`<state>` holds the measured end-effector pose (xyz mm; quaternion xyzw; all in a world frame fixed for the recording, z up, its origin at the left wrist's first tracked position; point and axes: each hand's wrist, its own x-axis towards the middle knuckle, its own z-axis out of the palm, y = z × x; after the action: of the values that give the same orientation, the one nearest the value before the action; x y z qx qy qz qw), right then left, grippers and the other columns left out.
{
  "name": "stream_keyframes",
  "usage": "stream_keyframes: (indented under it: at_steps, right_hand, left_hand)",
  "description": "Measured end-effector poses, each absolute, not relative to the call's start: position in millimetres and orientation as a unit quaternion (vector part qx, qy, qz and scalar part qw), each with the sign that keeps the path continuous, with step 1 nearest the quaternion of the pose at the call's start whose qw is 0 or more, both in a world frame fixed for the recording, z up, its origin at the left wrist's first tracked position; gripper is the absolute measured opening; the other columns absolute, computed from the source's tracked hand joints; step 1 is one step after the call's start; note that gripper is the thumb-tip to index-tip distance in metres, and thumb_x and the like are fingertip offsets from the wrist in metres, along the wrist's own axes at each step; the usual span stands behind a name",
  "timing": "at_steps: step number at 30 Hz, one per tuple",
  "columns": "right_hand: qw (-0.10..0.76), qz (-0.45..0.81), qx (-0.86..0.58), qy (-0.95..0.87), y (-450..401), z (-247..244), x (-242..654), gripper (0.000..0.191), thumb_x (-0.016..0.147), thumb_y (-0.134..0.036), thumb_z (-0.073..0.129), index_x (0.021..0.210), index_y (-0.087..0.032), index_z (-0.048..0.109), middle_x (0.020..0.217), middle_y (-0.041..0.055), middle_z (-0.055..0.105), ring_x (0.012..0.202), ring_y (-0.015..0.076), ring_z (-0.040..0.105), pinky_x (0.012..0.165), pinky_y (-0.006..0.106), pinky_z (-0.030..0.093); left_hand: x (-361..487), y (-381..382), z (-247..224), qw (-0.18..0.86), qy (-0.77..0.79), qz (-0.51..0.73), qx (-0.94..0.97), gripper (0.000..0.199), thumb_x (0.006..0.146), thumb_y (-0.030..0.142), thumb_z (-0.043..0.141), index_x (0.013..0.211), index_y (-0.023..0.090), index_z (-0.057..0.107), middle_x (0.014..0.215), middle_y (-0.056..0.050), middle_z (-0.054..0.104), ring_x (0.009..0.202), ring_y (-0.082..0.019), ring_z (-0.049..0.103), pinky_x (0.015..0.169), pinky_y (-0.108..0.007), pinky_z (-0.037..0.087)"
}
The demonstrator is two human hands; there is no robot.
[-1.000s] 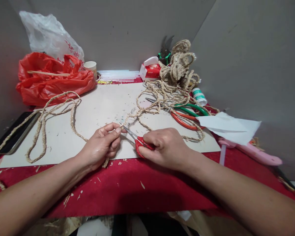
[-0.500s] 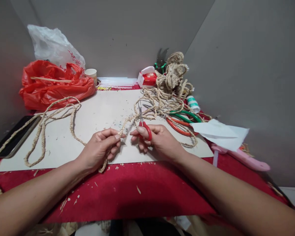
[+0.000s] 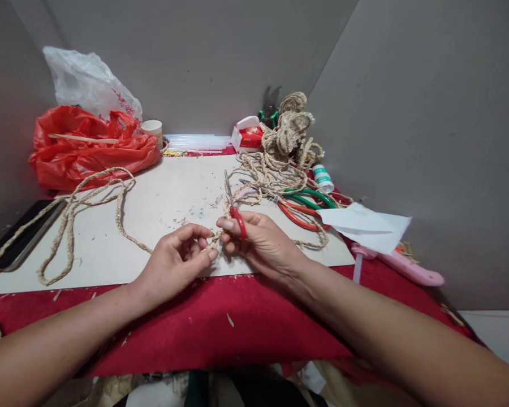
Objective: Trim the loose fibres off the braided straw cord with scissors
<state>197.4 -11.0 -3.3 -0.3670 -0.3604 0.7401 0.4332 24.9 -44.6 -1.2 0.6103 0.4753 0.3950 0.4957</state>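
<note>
Between my hands runs a short stretch of tan braided straw rope (image 3: 214,242). My left hand (image 3: 186,249) pinches it between thumb and fingers. My right hand (image 3: 257,237) is closed around the red handles of small scissors (image 3: 238,221), whose blades point up and away from me. Its thumb and fingertips also grip the rope, close to my left fingertips. A looser length of the same braid (image 3: 70,237) loops over the white board (image 3: 182,186) on the left. More braid lies tangled (image 3: 271,172) beyond my right hand.
A red plastic bag (image 3: 89,150) and a dark phone-like slab (image 3: 21,237) are at left. Large green-and-orange-handled tools (image 3: 299,217), white paper (image 3: 367,226) and a pink glue gun (image 3: 411,268) lie at right. A paper cup (image 3: 152,131) stands behind.
My right hand has moved left to meet the left hand, and its fingers now take hold of the rope too. The scissors have shifted left and tilted. The view has swung slightly right.
</note>
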Motion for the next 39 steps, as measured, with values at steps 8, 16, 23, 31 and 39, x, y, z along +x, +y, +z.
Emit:
stream_keyframes:
  at_steps: [8, 16, 23, 31, 39]
  right_hand:
    - [0.492, 0.701, -0.364, -0.367, -8, -1, 201, 0.027, 0.06, -0.03, 0.083, 0.071, -0.012, 0.066, 0.057, -0.0011, 0.063, 0.049, 0.0052, 0.055, 0.047, 0.014, 0.045]
    - [0.475, 0.698, -0.355, -0.4, -12, -1, 197, 0.028, 0.06, -0.031, 0.083, 0.073, -0.013, 0.067, 0.06, -0.0012, 0.063, 0.05, 0.0059, 0.055, 0.052, 0.017, 0.046]
    - [0.494, 0.68, -0.359, -0.405, -12, -4, 195, 0.03, 0.057, -0.032, 0.084, 0.066, -0.013, 0.063, 0.059, -0.0032, 0.059, 0.051, 0.006, 0.053, 0.053, 0.018, 0.044]
    - [0.447, 0.677, -0.38, -0.445, -7, -5, 201, 0.034, 0.06, -0.039, 0.082, 0.066, -0.014, 0.06, 0.057, -0.0025, 0.06, 0.048, 0.0076, 0.054, 0.052, 0.02, 0.044]
    - [0.388, 0.686, -0.331, -0.519, -15, 3, 223, 0.039, 0.08, -0.05, 0.063, 0.068, -0.013, 0.065, 0.056, 0.0023, 0.061, 0.046, 0.0105, 0.055, 0.046, 0.022, 0.043]
  left_hand:
    - [17, -35, 2, 0.476, 0.494, 0.485, 0.542, 0.027, 0.089, 0.038, 0.054, 0.072, 0.017, 0.054, 0.057, 0.004, 0.052, 0.05, -0.008, 0.046, 0.051, -0.019, 0.038]
    - [24, -41, 4, 0.701, 0.39, 0.369, 0.469, 0.02, 0.079, 0.029, 0.068, 0.087, 0.015, 0.057, 0.072, -0.001, 0.066, 0.061, -0.008, 0.058, 0.063, -0.021, 0.047]
    - [21, -43, 4, 0.709, 0.385, 0.352, 0.475, 0.018, 0.079, 0.027, 0.069, 0.08, 0.015, 0.055, 0.067, 0.0, 0.066, 0.044, -0.005, 0.049, 0.042, -0.015, 0.036]
    - [22, -39, 1, 0.74, 0.398, 0.363, 0.403, 0.016, 0.08, 0.029, 0.068, 0.087, 0.016, 0.063, 0.053, 0.003, 0.059, 0.036, -0.001, 0.03, 0.038, -0.015, 0.017]
    - [13, -27, 5, 0.706, 0.413, 0.433, 0.378, 0.014, 0.078, 0.026, 0.07, 0.086, 0.015, 0.066, 0.05, 0.005, 0.054, 0.033, 0.0, 0.028, 0.035, -0.015, 0.015]
